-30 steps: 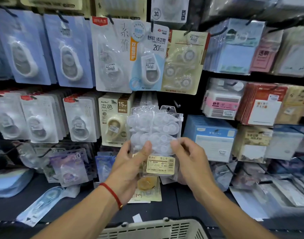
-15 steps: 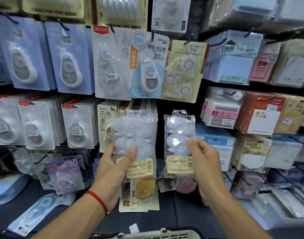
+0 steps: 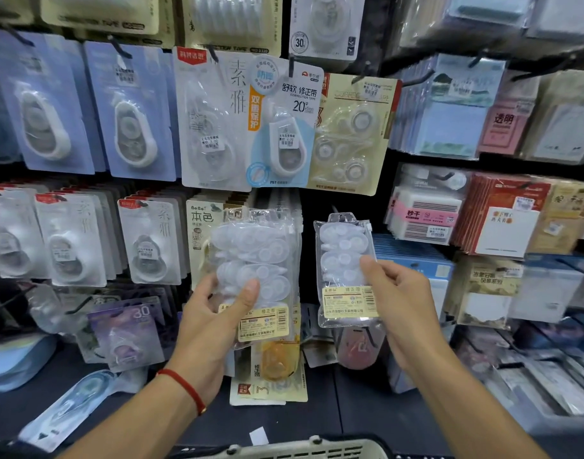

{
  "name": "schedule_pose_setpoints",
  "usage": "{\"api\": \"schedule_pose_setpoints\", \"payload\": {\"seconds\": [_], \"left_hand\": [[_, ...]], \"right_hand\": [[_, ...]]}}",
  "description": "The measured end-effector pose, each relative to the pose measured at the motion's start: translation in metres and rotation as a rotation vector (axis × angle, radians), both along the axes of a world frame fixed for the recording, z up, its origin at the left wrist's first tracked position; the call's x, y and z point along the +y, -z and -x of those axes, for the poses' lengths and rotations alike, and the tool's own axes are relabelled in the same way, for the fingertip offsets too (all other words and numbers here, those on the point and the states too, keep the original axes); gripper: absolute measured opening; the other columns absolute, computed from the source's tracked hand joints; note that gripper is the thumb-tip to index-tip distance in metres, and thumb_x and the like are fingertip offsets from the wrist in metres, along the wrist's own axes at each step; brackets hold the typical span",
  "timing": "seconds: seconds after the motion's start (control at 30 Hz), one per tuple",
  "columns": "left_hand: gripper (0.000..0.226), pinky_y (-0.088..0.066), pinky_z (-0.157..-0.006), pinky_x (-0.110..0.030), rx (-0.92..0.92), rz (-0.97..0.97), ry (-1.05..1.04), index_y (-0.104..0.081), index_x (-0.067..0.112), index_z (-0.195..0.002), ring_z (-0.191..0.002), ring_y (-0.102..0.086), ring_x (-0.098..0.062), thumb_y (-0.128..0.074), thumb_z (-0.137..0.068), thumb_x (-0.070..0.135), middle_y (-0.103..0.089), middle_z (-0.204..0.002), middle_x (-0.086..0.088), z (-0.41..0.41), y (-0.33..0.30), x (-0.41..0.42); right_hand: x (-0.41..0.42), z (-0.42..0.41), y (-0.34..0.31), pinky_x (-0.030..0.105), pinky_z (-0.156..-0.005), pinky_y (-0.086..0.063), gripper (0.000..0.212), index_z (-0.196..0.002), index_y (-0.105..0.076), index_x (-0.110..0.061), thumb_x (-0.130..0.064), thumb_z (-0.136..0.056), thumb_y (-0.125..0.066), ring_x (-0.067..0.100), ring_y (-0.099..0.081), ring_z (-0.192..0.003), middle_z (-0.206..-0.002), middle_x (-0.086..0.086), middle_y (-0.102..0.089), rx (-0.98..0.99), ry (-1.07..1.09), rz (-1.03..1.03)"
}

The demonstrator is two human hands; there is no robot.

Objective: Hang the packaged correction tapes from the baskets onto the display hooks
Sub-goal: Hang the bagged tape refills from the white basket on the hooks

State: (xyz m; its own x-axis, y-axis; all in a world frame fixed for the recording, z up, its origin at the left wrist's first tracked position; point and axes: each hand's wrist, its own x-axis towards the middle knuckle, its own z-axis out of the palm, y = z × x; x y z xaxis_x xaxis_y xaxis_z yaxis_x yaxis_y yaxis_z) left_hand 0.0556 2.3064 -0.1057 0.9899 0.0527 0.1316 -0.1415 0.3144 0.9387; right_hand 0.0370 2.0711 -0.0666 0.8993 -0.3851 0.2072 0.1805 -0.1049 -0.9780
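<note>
Head view: left hand (image 3: pixel 214 329) is gripping a stack of clear correction tape packs (image 3: pixel 255 263), thumb across the front, fingers curled behind. Right hand (image 3: pixel 400 303) is pinching a single correction tape pack (image 3: pixel 345 270) by its right edge, thumb in front, held upright w/ its hang hole (image 3: pixel 342 217) at top, in front of the dark gap between the rows. Can't make out a bare display hook there. White basket (image 3: pixel 303 450) is sitting at bottom edge.

Risks, as I judge: edge pinch is thin, so the slick blister could be twisting or slipping while the hole is being lined up. Left stack may be fanning out and shedding packs onto the dark shelf (image 3: pixel 366 402). W/ rows this crowded, a neighbouring card could be getting knocked off its peg.
</note>
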Motion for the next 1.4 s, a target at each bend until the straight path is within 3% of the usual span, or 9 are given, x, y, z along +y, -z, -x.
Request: {"api": "schedule_pose_setpoints", "payload": {"seconds": [0.1, 0.2, 0.33, 0.43, 0.6, 0.87, 1.03, 1.17, 1.4], "left_hand": [[0.06, -0.058, -0.098, -0.049, -0.025, -0.042, -0.015, -0.066, 0.031, -0.129, -0.112, -0.074, -0.026, -0.086, -0.073, 0.039, -0.076, -0.123, -0.004, 0.0, 0.001, -0.001], [0.057, -0.061, -0.091, -0.043, -0.034, -0.056, -0.007, -0.069, 0.032, -0.122, -0.107, -0.076, -0.024, -0.086, -0.069, 0.044, -0.079, -0.116, -0.003, 0.002, 0.002, -0.007], [0.058, -0.061, -0.088, -0.046, -0.004, -0.04, 0.066, -0.067, 0.028, -0.122, -0.101, -0.078, -0.026, -0.086, -0.07, 0.044, -0.08, -0.114, -0.003, 0.007, 0.006, -0.019], [0.058, -0.062, -0.088, -0.048, 0.008, -0.015, 0.112, -0.066, 0.023, -0.123, -0.103, -0.077, -0.029, -0.087, -0.071, 0.039, -0.079, -0.115, -0.007, 0.011, 0.01, -0.028], [0.059, -0.064, -0.084, -0.046, 0.051, 0.048, 0.115, -0.066, 0.022, -0.125, -0.102, -0.078, -0.031, -0.082, -0.072, 0.044, -0.079, -0.116, -0.007, 0.011, 0.008, -0.028], [0.05, -0.052, -0.104, -0.062, 0.057, -0.051, 0.006, -0.068, 0.032, -0.119, -0.113, -0.072, -0.032, -0.078, -0.075, 0.052, -0.077, -0.119, -0.005, 0.004, 0.005, -0.018], [0.05, -0.053, -0.104, -0.058, 0.025, -0.095, -0.032, -0.068, 0.039, -0.117, -0.112, -0.072, -0.028, -0.079, -0.073, 0.059, -0.077, -0.116, -0.002, 0.005, 0.003, -0.017], [0.045, -0.056, -0.101, -0.056, 0.021, -0.106, -0.069, -0.068, 0.039, -0.116, -0.107, -0.074, -0.026, -0.077, -0.076, 0.057, -0.077, -0.113, -0.001, 0.005, 0.002, -0.016], [0.044, -0.058, -0.097, -0.05, 0.028, -0.112, -0.092, -0.069, 0.036, -0.116, -0.107, -0.074, -0.025, -0.076, -0.077, 0.054, -0.078, -0.114, -0.002, 0.009, -0.003, -0.016]], "right_hand": [[-0.005, -0.004, 0.003, 0.044, -0.09, -0.057, 0.031, -0.107, -0.078, -0.021, -0.047, -0.1, -0.064, 0.021, -0.073, -0.106, -0.103, -0.001, -0.079, 0.025, 0.052, 0.176], [-0.003, 0.001, 0.006, 0.032, -0.098, -0.048, 0.039, -0.137, -0.062, -0.019, -0.037, -0.103, -0.061, 0.013, -0.061, -0.117, -0.126, -0.008, -0.065, -0.056, 0.237, 0.677], [0.017, 0.01, 0.013, 0.01, -0.074, -0.049, 0.01, -0.105, -0.073, -0.036, -0.041, -0.097, -0.069, -0.003, -0.066, -0.088, -0.093, -0.019, -0.073, -0.101, -0.063, 0.587], [0.03, 0.013, 0.025, 0.016, -0.069, -0.052, 0.023, -0.092, -0.068, -0.039, -0.061, -0.09, -0.065, 0.001, -0.068, -0.08, -0.088, -0.02, -0.073, -0.047, -0.239, 0.591], [0.032, 0.012, 0.025, 0.047, -0.084, -0.063, 0.006, -0.101, -0.073, -0.03, -0.034, -0.101, -0.068, 0.011, -0.077, -0.09, -0.096, -0.01, -0.08, -0.021, -0.27, 0.364], [0.024, 0.016, 0.015, 0.049, -0.067, -0.05, 0.034, -0.091, -0.062, -0.013, -0.047, -0.088, -0.062, 0.034, -0.058, -0.069, -0.079, 0.015, -0.064, -0.045, -0.06, 0.119], [0.014, 0.014, 0.008, 0.063, -0.085, -0.055, 0.03, -0.098, -0.066, -0.004, -0.033, -0.099, -0.066, 0.033, -0.062, -0.077, -0.096, 0.033, -0.067, -0.035, -0.028, 0.027], [0.01, 0.014, 0.009, 0.062, -0.091, -0.058, 0.016, -0.096, -0.076, -0.02, -0.028, -0.103, -0.065, 0.035, -0.077, -0.088, -0.089, 0.014, -0.079, -0.032, -0.043, 0.017], [0.01, 0.015, 0.006, 0.064, -0.091, -0.058, 0.018, -0.097, -0.078, -0.018, -0.027, -0.103, -0.065, 0.034, -0.078, -0.089, -0.09, 0.009, -0.081, -0.061, -0.039, 0.008]]}}
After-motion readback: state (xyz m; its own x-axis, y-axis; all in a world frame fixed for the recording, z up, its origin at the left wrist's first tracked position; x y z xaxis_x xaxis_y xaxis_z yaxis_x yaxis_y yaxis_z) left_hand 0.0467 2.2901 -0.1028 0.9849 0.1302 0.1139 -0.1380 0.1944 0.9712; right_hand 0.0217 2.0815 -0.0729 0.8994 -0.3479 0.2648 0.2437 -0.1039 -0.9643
